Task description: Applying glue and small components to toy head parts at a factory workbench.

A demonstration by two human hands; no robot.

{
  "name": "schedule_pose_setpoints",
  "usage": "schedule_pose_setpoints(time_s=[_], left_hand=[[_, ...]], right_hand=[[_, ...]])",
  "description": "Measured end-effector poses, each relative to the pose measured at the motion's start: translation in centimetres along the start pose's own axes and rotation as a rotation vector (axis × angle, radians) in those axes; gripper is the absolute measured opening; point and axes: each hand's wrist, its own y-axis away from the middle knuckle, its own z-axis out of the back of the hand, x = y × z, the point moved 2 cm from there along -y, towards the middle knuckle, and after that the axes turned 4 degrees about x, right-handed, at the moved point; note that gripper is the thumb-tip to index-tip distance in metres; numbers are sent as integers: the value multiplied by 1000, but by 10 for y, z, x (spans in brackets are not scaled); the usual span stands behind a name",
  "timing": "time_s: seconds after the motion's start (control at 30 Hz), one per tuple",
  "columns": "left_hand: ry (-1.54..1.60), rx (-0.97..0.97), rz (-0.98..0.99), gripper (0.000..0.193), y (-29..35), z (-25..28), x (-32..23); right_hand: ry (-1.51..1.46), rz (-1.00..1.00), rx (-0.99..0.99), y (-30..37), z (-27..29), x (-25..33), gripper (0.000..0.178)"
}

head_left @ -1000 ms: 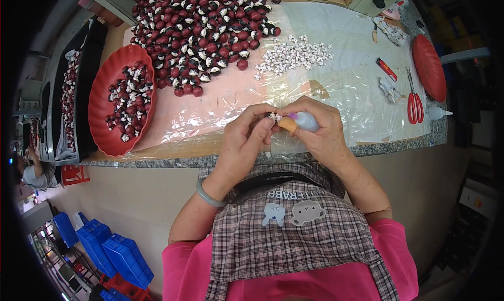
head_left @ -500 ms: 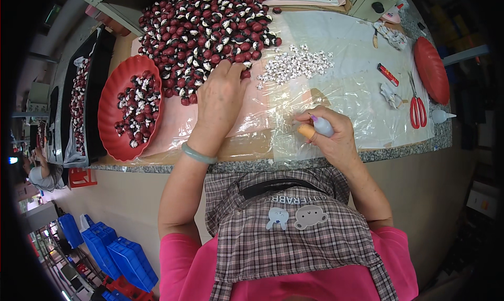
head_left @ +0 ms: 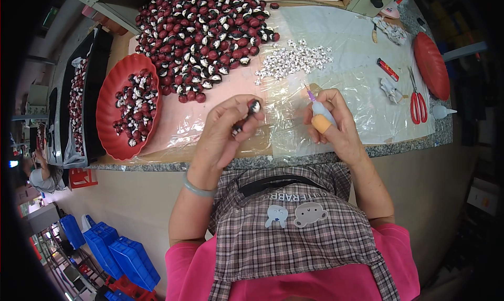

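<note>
My left hand [head_left: 223, 125], with a pale bangle [head_left: 199, 186] on its wrist, pinches a small round dark-red, black and white piece [head_left: 254, 107] at the fingertips. Another dark piece shows lower among the same fingers. My right hand [head_left: 341, 133] wraps round a small translucent squeeze bottle [head_left: 321, 111] with a purple needle tip pointing up and left. An orange finger cot [head_left: 321, 124] covers its thumb. Ahead of the left hand spreads a big pile of the red-and-black pieces [head_left: 205, 43]. Small white bits [head_left: 295, 59] lie heaped beyond the right hand.
A red scalloped tray [head_left: 107, 138] with finished-looking pieces stands at left. To the right lie red-handled scissors [head_left: 418, 107], a red tube [head_left: 387, 69], crumpled tissue [head_left: 390, 91], another red tray [head_left: 431, 64] and a second bottle [head_left: 442, 112]. Plastic sheeting covers the table.
My left hand has come back from the pile toward me, now holding dark pieces. My right hand has turned the bottle so its needle tip points upward.
</note>
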Motion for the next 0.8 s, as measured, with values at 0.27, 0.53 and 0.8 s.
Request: schedule_pose_setpoints(time_s=[0.27, 0.53, 0.8], left_hand=[[56, 72, 68, 24, 5, -7, 15], [97, 155, 31, 25, 6, -11, 21], [74, 51, 23, 30, 12, -15, 28]], right_hand=[[79, 179, -70, -3, -5, 3, 30], [-139, 233, -234, 4, 1, 13, 33], [341, 357, -275, 14, -14, 30, 45]])
